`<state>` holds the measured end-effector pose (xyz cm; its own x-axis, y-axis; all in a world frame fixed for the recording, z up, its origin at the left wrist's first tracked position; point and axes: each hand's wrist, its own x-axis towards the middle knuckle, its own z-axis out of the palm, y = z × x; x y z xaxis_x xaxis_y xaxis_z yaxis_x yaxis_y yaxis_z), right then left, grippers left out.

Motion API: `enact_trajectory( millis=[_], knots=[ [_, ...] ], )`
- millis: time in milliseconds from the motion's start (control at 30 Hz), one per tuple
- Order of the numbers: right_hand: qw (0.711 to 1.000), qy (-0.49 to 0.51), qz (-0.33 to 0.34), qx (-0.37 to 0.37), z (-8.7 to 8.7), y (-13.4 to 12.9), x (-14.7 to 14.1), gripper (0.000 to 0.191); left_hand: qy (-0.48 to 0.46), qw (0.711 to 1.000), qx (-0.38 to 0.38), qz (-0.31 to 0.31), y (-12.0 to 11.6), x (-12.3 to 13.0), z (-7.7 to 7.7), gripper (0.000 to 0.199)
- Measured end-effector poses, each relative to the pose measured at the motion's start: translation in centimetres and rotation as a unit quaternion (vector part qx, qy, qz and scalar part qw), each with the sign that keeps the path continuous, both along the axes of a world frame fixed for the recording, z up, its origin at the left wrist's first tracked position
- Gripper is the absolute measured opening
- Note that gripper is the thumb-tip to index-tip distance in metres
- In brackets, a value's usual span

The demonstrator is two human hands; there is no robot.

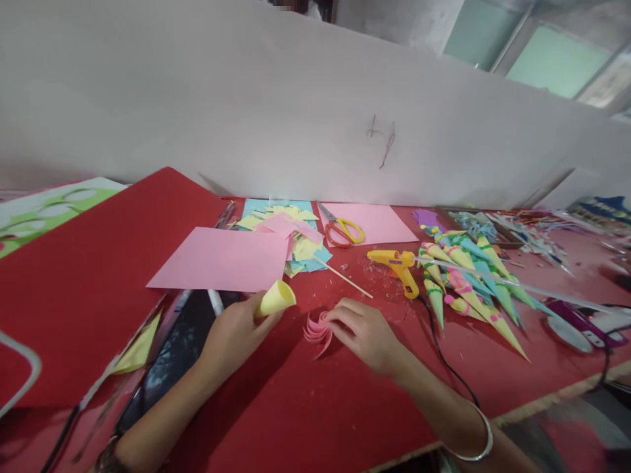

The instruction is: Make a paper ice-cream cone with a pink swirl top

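A rolled yellow paper cone (277, 299) is gripped in my left hand (240, 332), its wide mouth turned up and to the right. My right hand (367, 332) pinches a pink fringed paper piece (318, 334) whose curled strips fan out to the left, just above the red tabletop (315, 407). The two papers are apart from each other. To the right of my right hand lies a yellow glue gun (400, 266) with a long clear glue stick (517, 286) out of its back. A thin wooden stick (345, 278) rests beyond my hands.
Pink sheets (221, 259), cut yellow and blue paper pieces (300, 253) and scissors (345, 231) lie toward the wall. At the right are decorated paper cones (473, 282), a tray (480, 226) and a purple device (576, 322). A dark glossy panel (170, 364) sits left, beside a large red board (98, 282).
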<state>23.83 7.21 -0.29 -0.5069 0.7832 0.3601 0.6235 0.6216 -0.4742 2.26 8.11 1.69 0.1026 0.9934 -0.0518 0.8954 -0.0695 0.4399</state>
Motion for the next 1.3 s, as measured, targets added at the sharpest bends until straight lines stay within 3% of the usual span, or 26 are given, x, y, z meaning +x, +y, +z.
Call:
enact_trajectory(
  millis=[200, 367, 533, 733, 833, 900, 1133, 1300],
  knots=[
    [0.988, 0.131, -0.01, -0.079, 1.0, 0.6, 1.0, 0.012, 0.011, 1.0, 0.0, -0.012, -0.1, 0.1, 0.2, 0.033],
    [0.946, 0.274, -0.044, -0.165, 1.3, 1.5, 2.3, 0.009, 0.038, 0.999, 0.003, -0.021, -0.2, 0.1, -0.1, 0.029],
    [0.895, 0.38, -0.037, -0.23, 1.0, 1.9, 2.9, 0.008, 0.023, 0.994, 0.027, -0.103, 0.0, 0.1, -0.6, 0.019],
    [0.864, 0.439, -0.017, -0.246, 0.3, 1.8, 2.9, 0.008, 0.059, 0.98, 0.091, -0.167, 0.4, -0.3, -2.3, 0.024],
    [0.871, 0.43, -0.016, -0.237, 0.5, 1.6, 2.7, 0.01, 0.051, 0.975, 0.142, -0.161, 0.3, -0.7, -2.6, 0.048],
    [0.882, 0.412, -0.009, -0.228, 0.9, 1.3, 2.5, 0.012, 0.033, 0.974, 0.149, -0.17, -0.1, -0.8, -1.9, 0.062],
    [0.932, 0.329, 0.038, -0.149, 2.4, 0.1, 1.7, 0.009, -0.141, 0.961, 0.049, -0.234, -2.3, 1.1, 2.5, 0.092],
    [0.954, 0.268, 0.081, -0.104, 2.6, -0.4, 1.5, 0.008, -0.182, 0.943, -0.041, -0.274, -3.2, 3.2, 2.3, 0.105]
  ],
)
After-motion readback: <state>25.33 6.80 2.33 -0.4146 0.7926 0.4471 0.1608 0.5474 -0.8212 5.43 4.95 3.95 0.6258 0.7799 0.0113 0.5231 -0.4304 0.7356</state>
